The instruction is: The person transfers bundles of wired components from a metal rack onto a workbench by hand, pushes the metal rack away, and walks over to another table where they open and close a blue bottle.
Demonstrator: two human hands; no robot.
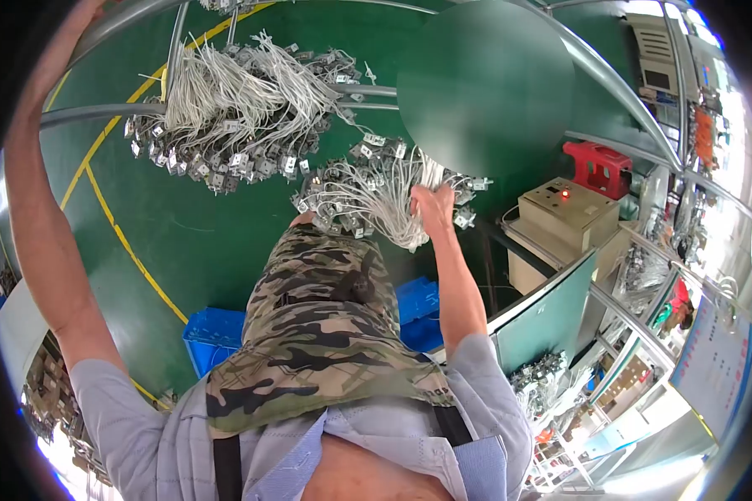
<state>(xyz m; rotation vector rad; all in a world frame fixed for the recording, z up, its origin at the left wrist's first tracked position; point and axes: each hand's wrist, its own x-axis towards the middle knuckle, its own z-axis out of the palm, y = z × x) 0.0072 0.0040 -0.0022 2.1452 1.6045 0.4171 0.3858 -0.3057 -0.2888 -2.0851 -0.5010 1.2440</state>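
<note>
My right hand (433, 207) is closed around a bundle of white cables (384, 196) with small metal-and-grey connector pieces at their ends. The bundle hangs in front of my legs. My left arm stretches up along the left side, and my left hand (90, 12) is at the top edge beside a curved metal rail (121, 25); its fingers are mostly cut off. Left of the held bundle, a large mass of similar white cables (242, 88) is draped over a metal rack bar (363, 90), connector pieces dangling below.
Blue bins (213, 334) stand by my legs. To the right are a beige control box (568, 209) with a lit red lamp, a red plastic stool (597, 167) and a green panel (547, 317). Yellow lines (129, 242) mark the green floor. A round blurred patch hides the upper middle.
</note>
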